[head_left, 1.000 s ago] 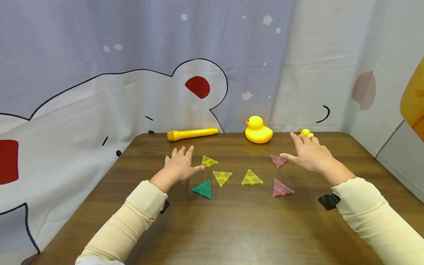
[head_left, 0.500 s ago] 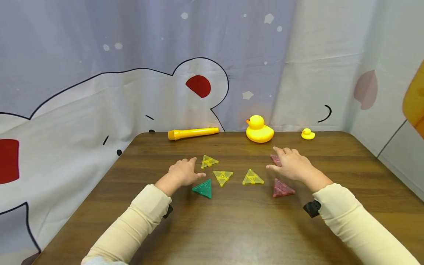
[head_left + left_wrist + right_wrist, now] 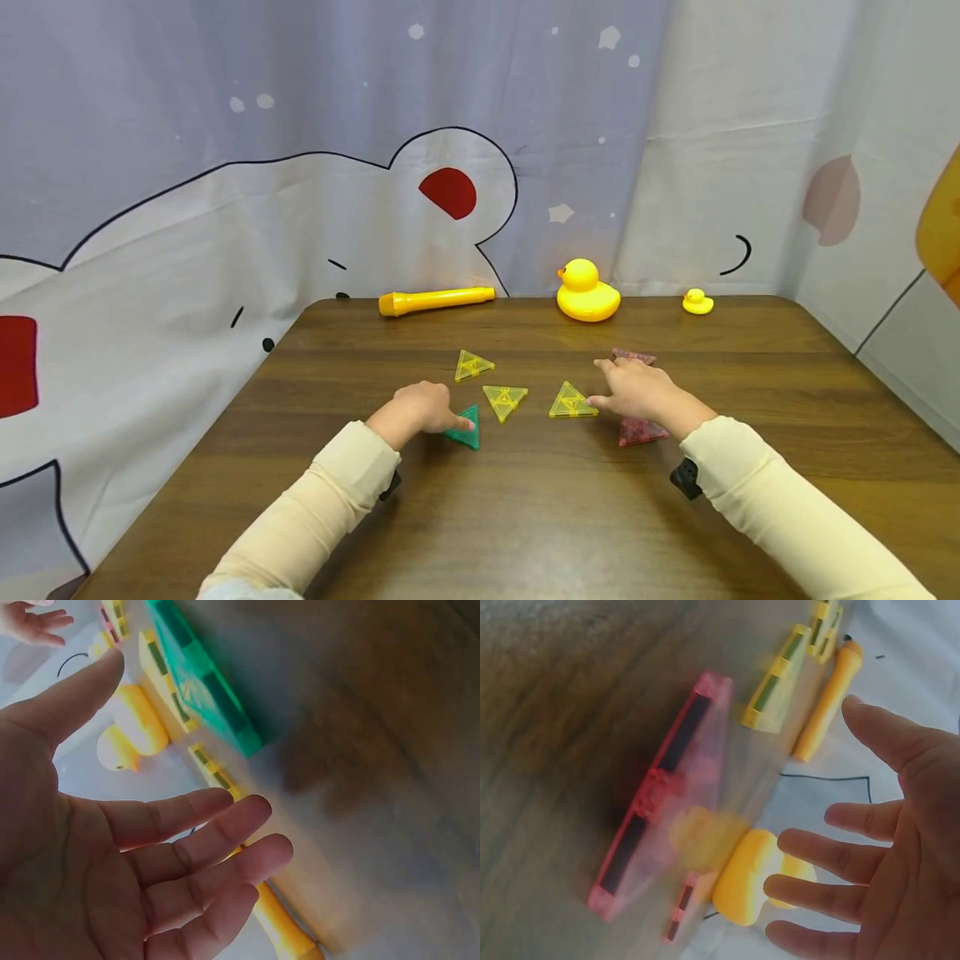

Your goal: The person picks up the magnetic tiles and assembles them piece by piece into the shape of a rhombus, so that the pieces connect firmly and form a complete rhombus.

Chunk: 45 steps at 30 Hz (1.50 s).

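My left hand (image 3: 426, 408) hovers over the left part of the green triangle tile (image 3: 470, 427); the left wrist view shows its fingers (image 3: 206, 847) loosely extended, holding nothing, beside the green tile (image 3: 202, 679). My right hand (image 3: 637, 390) is above the table between two pink triangle tiles, the rear one (image 3: 633, 357) and the front one (image 3: 642, 432), partly covering them. Its thumb lies near a yellow tile (image 3: 572, 403). In the right wrist view the spread right hand (image 3: 877, 847) is apart from the large pink tile (image 3: 660, 795).
Two more yellow tiles lie left of centre, one (image 3: 506, 401) nearer and one (image 3: 473, 365) farther back. Along the rear edge of the wooden table (image 3: 525, 517) are a yellow microphone-shaped toy (image 3: 437, 302), a large duck (image 3: 587, 292) and a small duck (image 3: 697, 302). A patterned curtain (image 3: 300, 217) hangs behind.
My left hand has moved right and nearer, down over the green tile. My right hand has moved left and nearer, uncovering the small duck. The tiles look unmoved.
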Available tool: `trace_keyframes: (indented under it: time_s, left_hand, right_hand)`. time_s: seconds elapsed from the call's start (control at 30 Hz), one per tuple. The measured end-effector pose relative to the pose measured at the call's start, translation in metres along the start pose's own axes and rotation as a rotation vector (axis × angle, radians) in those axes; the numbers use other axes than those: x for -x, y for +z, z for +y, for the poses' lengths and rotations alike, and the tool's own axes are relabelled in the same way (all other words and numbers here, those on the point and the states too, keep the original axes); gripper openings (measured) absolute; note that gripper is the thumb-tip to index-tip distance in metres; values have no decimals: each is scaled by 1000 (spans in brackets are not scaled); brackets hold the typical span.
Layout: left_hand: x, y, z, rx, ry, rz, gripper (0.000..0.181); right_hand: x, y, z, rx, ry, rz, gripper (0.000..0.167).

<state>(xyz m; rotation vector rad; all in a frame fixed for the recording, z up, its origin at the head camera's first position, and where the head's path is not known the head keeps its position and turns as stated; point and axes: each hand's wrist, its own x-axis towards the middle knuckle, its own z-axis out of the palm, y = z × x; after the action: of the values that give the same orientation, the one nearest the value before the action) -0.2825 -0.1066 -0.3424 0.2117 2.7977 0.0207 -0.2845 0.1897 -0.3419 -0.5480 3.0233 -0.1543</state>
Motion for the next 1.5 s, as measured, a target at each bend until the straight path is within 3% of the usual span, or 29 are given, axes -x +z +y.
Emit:
trace_keyframes:
  time_s: [0.17,0.3,0.53,0.8,1.13,1.37,1.5]
  left_hand:
    - [-2,3,7,0,-23,-22,55]
    - [-1,5,12,-5,-20,-5,58]
    - [-4,11,20,18,7,30,56]
    - [-3,12,26,48,21,11,50]
    - [-3,7,31,83,5,35,67]
    - [-2,9,33,127,52,62,71]
    - [-3,8,32,153,101,83,54]
  right_hand:
    - [-5,7,-4,28,-35,-20,69]
    - [-8,12,-8,38,-47,-43,67]
    - [-13,22,-14,54,-82,-53,52]
    - [-19,29,-16,76,-87,-40,33]
    - [-19,26,-21,52,-150,-37,36]
    - [-10,25,-30,24,-203,-63,33]
    - [-5,26,-33,9,-223,-66,31]
